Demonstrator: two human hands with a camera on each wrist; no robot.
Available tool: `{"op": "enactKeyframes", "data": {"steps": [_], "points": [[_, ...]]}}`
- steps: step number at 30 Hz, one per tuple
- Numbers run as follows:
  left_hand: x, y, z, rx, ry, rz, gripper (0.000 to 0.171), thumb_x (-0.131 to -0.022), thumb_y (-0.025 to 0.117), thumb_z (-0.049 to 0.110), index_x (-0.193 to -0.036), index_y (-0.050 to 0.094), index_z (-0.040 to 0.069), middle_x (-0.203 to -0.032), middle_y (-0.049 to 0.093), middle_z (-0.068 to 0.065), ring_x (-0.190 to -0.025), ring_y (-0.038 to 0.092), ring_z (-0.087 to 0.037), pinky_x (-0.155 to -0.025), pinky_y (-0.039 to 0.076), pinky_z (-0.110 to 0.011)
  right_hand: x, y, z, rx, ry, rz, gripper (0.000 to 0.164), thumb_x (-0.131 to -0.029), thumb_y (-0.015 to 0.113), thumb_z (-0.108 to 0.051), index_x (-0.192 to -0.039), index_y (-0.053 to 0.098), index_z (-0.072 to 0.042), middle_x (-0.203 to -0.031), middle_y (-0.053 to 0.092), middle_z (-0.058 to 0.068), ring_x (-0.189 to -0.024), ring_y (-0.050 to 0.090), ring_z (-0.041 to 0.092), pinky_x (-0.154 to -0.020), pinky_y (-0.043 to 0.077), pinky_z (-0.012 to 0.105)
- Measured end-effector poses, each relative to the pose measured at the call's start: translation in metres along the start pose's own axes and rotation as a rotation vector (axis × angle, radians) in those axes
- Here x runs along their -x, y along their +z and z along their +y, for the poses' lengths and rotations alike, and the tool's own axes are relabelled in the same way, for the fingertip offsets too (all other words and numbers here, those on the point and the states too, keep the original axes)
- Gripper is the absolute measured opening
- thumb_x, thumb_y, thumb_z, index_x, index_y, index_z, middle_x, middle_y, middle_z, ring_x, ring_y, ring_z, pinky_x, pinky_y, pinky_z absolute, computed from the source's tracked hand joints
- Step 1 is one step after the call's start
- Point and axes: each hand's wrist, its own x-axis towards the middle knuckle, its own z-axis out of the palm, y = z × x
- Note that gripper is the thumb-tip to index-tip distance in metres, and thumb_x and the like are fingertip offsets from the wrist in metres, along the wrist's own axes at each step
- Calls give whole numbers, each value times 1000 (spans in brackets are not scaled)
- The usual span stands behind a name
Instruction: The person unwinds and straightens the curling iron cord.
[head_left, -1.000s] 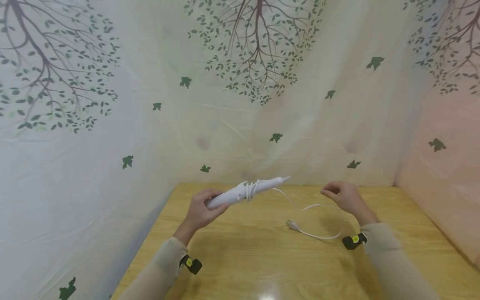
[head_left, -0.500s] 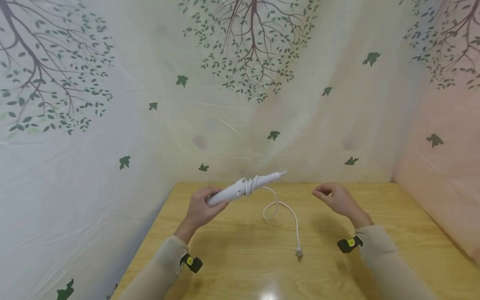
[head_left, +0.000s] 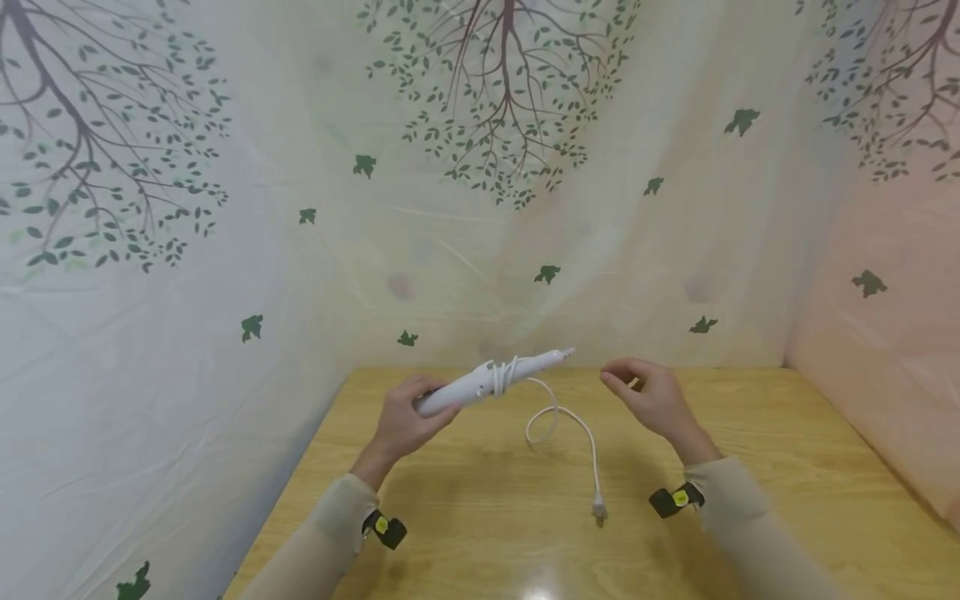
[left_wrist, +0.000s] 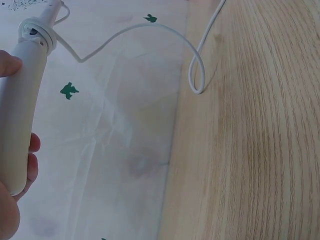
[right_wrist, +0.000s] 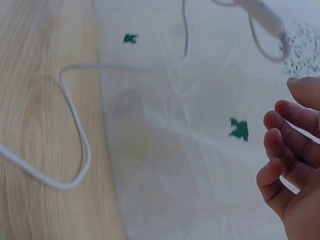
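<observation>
A white curling iron [head_left: 461,390] is held by my left hand [head_left: 408,417] at its thick end, tilted up to the right above the table. Its white power cord [head_left: 501,377] is wound several times around the middle of the body. From the coils the loose cord [left_wrist: 200,70] drops into a loop on the table, ending in a two-prong plug [head_left: 599,508]. My right hand [head_left: 648,396] hovers to the right of the iron's narrow tip, apart from it and from the cord. Its fingers [right_wrist: 275,145] are loosely bent and hold nothing.
The wooden table [head_left: 480,517] runs back to a pale hanging sheet [head_left: 480,283] printed with trees and green leaf shapes. Similar sheets close in both sides. A small black camera sits on each wrist.
The cord's loose end has swung left and nearer to me, its plug now pointing toward me. My right hand has moved left, closer to the iron's tip. The left hand stays nearly still.
</observation>
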Motion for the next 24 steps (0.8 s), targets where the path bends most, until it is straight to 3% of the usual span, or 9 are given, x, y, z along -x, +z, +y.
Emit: {"op": "enactKeyframes", "data": {"steps": [6, 12, 24], "points": [[0, 0, 0, -8, -7, 0, 28, -75, 83, 22, -98, 72, 11, -93, 70, -2, -82, 64, -16, -69, 53, -35, 2, 16, -22, -83, -75, 49, 12, -89, 71, -17, -100, 73, -11, -85, 69, -3, -72, 58, 4, -61, 49, 23], [-1, -2, 1, -7, -11, 3, 28, -74, 83, 19, -98, 72, 10, -94, 71, -3, -82, 64, -16, -68, 53, -34, 2, 31, -33, -159, -134, 46, 11, -87, 72, -9, -98, 73, -10, -79, 67, -2, -66, 57, 6, -55, 49, 25], [-2, -1, 1, -15, -13, -11, 28, -75, 83, 22, -99, 73, 11, -94, 71, -2, -81, 65, -16, -66, 52, -33, 2, 56, -51, -181, -172, 17, 15, -82, 73, 3, -96, 70, 1, -84, 70, 11, -69, 58, 16, -55, 49, 28]]}}
